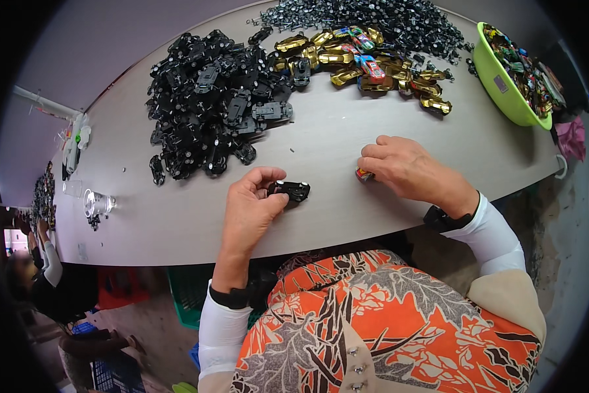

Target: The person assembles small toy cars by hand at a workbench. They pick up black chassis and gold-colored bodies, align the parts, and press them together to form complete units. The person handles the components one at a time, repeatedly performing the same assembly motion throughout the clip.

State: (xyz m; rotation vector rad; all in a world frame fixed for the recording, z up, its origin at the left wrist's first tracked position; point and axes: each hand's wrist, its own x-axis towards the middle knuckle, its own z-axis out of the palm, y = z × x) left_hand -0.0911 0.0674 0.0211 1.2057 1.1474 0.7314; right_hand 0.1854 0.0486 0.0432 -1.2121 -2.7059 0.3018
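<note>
Left hand (252, 203): grip's pinching a black car base (295, 191) over the table (333, 229) — long axis left-to-right!
Right hand (402, 167): grip's curled round a red toy car (363, 175), mostly hidden — well right of the base.

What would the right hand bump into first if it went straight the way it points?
Probably the right side of the black pile. The right hand points up and left, but its fingers curl, so the exact spot and height are unclear.

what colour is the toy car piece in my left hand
Mostly black; the piece shows best in the head view.
</note>
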